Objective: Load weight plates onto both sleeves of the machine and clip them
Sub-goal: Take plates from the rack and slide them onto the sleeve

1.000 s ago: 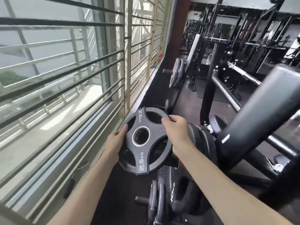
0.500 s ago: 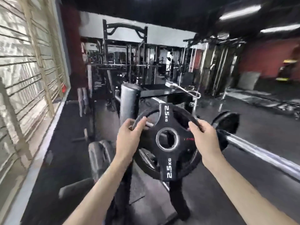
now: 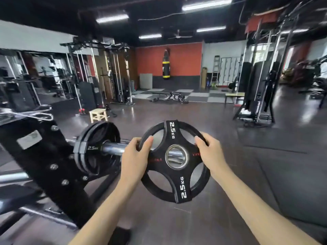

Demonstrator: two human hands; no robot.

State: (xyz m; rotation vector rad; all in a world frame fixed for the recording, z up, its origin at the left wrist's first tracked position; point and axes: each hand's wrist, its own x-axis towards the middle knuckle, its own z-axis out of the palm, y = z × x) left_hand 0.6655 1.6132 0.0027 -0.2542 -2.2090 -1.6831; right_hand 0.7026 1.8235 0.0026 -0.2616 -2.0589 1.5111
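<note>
With both forearms reaching forward from the bottom of the view, the person holds a black 2.5 kg weight plate (image 3: 175, 161) upright at about waist height, its flat face turned toward the camera. The left hand (image 3: 135, 156) grips the plate's left rim, its fingers (image 3: 147, 144) curled over the edge and through the upper-left cutout. The right hand (image 3: 209, 152) grips the upper-right rim, thumb on the front face and fingers wrapped behind the edge.

The plate's steel-ringed centre hole lines up with the chrome sleeve (image 3: 114, 149) of the machine; the sleeve's end shows through the hole, though whether the plate is already on it cannot be told. Further in on the same sleeve, loaded plates (image 3: 96, 147) sit against the black machine frame (image 3: 53, 167), the nearest one marked 2.5 kg.

Half a second ago the plate was held in front of an upright pad with the sleeve off to the right; now the view has swung right, and the plate sits at the sleeve's end. A second ago it was just being lifted beside the window. Behind stand a small wooden stool (image 3: 98, 115) and a hanging punching bag (image 3: 166, 65).
</note>
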